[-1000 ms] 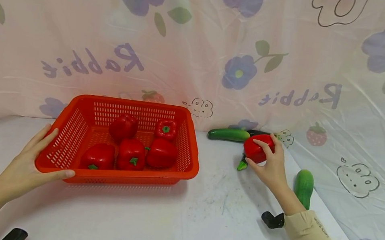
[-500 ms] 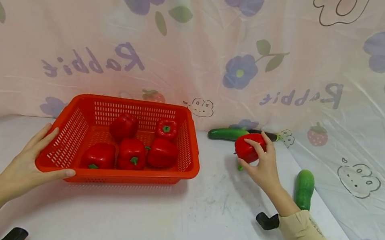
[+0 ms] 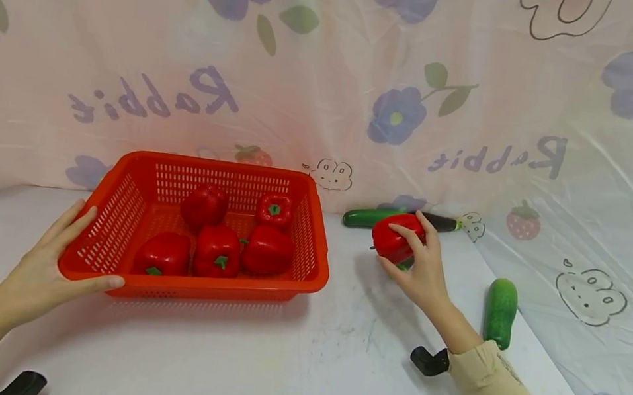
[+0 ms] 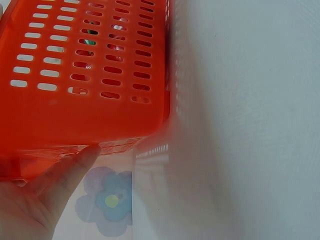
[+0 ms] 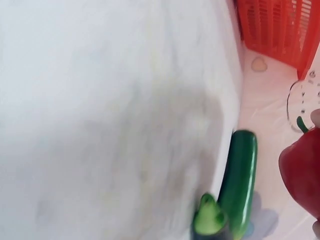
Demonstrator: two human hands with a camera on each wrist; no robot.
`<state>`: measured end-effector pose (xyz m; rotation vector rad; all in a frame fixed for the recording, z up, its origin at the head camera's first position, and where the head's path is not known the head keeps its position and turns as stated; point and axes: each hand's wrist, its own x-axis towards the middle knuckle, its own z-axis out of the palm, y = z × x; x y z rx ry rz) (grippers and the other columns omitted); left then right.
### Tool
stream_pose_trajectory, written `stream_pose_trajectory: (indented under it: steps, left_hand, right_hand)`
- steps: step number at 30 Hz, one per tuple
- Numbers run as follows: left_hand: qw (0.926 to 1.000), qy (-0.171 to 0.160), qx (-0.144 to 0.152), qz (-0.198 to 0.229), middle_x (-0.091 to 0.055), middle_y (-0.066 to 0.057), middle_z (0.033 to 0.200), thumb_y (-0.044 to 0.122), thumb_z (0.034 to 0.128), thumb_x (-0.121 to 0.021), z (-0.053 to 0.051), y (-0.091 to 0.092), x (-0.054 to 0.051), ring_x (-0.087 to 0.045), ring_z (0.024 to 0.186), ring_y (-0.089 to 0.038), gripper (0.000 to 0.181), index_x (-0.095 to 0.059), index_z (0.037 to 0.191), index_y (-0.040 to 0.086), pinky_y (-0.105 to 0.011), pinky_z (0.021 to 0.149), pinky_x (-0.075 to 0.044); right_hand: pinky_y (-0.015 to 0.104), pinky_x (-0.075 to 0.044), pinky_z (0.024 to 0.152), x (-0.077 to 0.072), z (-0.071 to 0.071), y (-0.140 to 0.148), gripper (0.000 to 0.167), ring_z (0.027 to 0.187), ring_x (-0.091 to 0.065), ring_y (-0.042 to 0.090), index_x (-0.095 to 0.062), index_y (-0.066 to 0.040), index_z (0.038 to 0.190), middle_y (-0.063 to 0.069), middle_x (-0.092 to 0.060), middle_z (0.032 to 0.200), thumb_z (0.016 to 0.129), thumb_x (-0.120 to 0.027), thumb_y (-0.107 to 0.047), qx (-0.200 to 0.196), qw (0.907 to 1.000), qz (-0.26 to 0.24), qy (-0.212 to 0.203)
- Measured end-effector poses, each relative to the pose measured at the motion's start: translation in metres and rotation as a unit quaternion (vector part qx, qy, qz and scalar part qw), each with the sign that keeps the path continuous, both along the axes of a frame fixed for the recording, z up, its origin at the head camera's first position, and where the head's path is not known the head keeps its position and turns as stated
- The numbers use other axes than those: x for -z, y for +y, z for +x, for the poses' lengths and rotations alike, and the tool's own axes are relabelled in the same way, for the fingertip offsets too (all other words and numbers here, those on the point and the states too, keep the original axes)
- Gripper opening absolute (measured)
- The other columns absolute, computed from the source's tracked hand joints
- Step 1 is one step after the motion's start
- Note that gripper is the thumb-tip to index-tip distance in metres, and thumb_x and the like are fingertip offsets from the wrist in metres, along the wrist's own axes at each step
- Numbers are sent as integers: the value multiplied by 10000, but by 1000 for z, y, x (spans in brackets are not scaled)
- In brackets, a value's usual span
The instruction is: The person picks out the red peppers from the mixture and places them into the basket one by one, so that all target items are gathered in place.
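My right hand [image 3: 424, 265] pinches a red bell pepper [image 3: 395, 238] between thumb and fingers. The pepper hangs above the table, right of the red plastic basket [image 3: 208, 287]; in the right wrist view the same bell pepper [image 5: 302, 167] shows at the right edge, its green stem towards the basket. My left hand [image 3: 45, 275] grips the basket's left front corner, thumb over the front rim and fingers along the left side. Several red bell peppers [image 3: 218, 248] lie inside the basket. In the left wrist view, fingers [image 4: 75, 167] touch the basket wall [image 4: 100, 117].
Behind the held pepper lie a dark green cucumber [image 3: 364, 217] and, partly hidden, dark eggplants [image 3: 439, 223]. Another green cucumber [image 3: 500, 312] rests near the table's right edge. A printed cloth [image 3: 308, 76] hangs directly behind the white table [image 3: 245, 375].
My right hand has carried the bell pepper leftwards towards the basket, uncovering more of the eggplant at the back. My left hand and the basket have stayed in place.
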<state>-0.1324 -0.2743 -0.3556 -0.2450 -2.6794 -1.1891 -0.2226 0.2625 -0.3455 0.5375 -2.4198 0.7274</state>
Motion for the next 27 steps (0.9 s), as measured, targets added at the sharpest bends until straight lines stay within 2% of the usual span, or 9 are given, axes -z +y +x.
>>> stream_pose_trajectory:
  steps: [18, 27]
  left_hand:
    - [10000, 10, 36, 40, 75, -14, 1623, 258, 738, -816, -1, 0, -1, 20, 1440, -474, 1110, -69, 1554, 171, -809, 977, -69]
    - [9999, 94, 7, 62, 55, -49, 1624, 250, 730, -823, -1, 0, 0, 8, 1439, -472, 1112, -83, 1550, 124, -794, 997, -74]
  right_hand:
    - [570, -505, 905, -20, -4, -32, 609, 1323, -354, 374, -593, -109, 1248, 183, -315, 1501, 695, -848, -107, -364, 9986, -207, 320]
    - [558, -501, 924, -36, -8, -45, 591, 1311, -380, 376, -602, -122, 1241, 189, -321, 1498, 701, -842, -129, -500, 9972, -232, 507]
